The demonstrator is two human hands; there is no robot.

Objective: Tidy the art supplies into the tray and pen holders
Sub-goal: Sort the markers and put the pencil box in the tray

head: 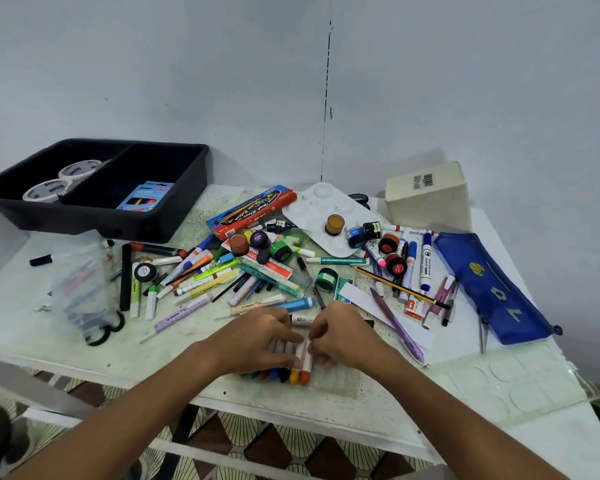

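Near table front, two hands, left hand point(257, 336) and right hand point(343, 337), fingers pinching crayons point(300, 370), two tape rolls point(63, 180) in tray point(174, 216)

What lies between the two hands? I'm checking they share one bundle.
In the head view, crayons lie between the left hand and right hand.

I am reading "NITTO" on the tape rolls point(63, 180) and "NEON" on the blue box point(145, 197).
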